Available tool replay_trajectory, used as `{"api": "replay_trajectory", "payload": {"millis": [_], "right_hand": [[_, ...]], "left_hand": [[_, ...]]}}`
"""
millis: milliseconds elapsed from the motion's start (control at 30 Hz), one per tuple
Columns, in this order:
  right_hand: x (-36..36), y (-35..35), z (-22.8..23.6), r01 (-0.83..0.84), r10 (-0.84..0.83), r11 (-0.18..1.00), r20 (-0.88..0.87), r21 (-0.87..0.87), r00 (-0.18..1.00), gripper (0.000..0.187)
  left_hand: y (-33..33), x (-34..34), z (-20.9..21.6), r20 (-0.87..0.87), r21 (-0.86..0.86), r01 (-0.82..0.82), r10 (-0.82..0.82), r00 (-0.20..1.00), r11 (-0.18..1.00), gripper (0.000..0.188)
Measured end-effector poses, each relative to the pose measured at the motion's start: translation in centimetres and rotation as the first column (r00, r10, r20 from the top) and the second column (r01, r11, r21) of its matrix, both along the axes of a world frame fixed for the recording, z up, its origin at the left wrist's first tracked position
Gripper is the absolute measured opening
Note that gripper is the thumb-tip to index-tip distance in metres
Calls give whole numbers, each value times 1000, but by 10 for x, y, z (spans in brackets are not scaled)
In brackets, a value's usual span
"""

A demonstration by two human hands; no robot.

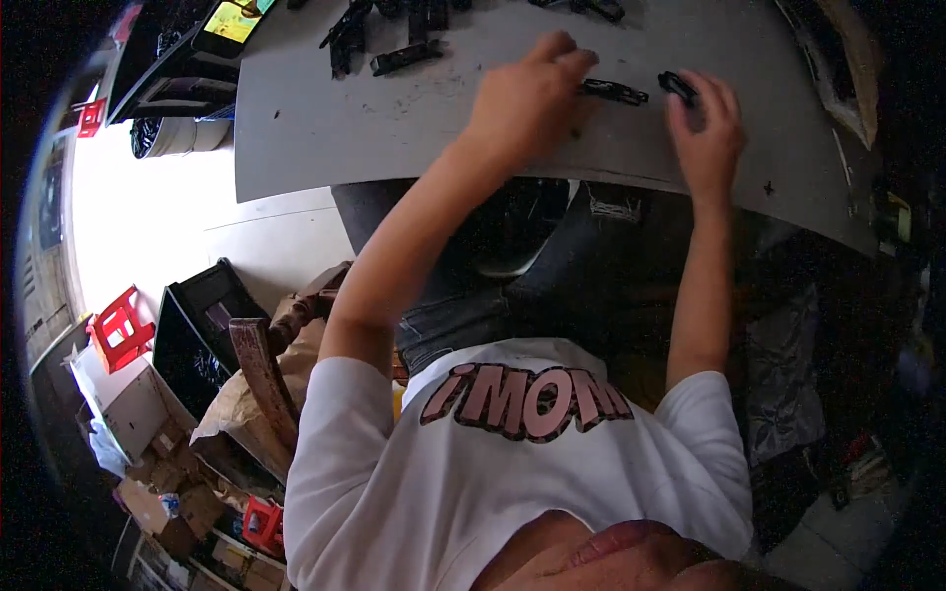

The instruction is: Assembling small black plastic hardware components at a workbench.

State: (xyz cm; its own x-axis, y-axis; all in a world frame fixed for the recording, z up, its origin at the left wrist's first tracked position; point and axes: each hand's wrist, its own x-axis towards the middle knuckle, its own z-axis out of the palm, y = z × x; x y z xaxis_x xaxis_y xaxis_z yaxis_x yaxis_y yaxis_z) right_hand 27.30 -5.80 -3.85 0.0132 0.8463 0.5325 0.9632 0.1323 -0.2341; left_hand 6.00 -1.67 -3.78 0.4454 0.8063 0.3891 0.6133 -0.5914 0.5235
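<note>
Over the grey table (340,148), my left hand (532,103) has its fingers curled at the left end of a long, slim black part (615,93). The fingertips hide that end, and some motion blur softens the hand. To its right, my right hand (709,123) pinches a short black piece (677,87) between thumb and fingers. A small gap separates the two pieces. Their exact kind is too small to make out.
Several dark parts (406,57) lie at the table's far left, and more black parts (596,10) at the far edge. A phone with a lit screen (235,22) stands at the upper left. Below left are a red stool (123,330), a black crate (202,320) and cardboard boxes (182,502).
</note>
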Motion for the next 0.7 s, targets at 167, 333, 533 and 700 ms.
{"api": "replay_trajectory", "payload": {"millis": [167, 333, 533, 700], "right_hand": [[-22, -3, -19, -175, 149, 975, -178, -140, 973, 22], [-17, -15, -17, -39, 26, 995, -146, -87, 989, 21], [-20, -31, -14, -274, 284, 959, 199, -77, 938, 32], [-1, -18, -3, -97, 99, 994, 42, -60, 994, 31]], "left_hand": [[6, 15, -11, -149, -103, 107, -122, 981, 989, 31], [11, -11, -12, -75, -119, 48, -57, 996, 992, 21], [17, -6, -8, -68, -264, 26, -46, 997, 964, 21], [20, 4, -4, -265, -80, -20, -2, 964, 997, 22]]}}
